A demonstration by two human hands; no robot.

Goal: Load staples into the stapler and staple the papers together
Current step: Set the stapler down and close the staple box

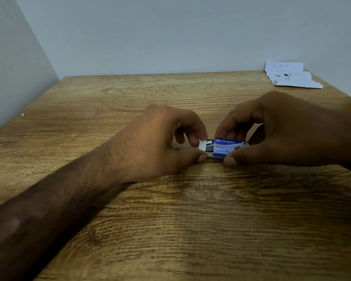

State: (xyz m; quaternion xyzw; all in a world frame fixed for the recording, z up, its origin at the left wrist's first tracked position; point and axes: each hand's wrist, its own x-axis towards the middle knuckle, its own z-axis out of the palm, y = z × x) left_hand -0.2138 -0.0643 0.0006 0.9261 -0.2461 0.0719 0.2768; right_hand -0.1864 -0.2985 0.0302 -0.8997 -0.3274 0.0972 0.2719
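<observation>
Staple box, pinched by right hand, has its tray, seemingly holding staples, gripped by left hand.

Papers far right on table

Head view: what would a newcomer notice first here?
Both hands meet mid-table over a small blue staple box: the right hand pinches it, while the left hand holds its open white end flap. Crumpled white papers lie at the wooden table's far right corner.
</observation>
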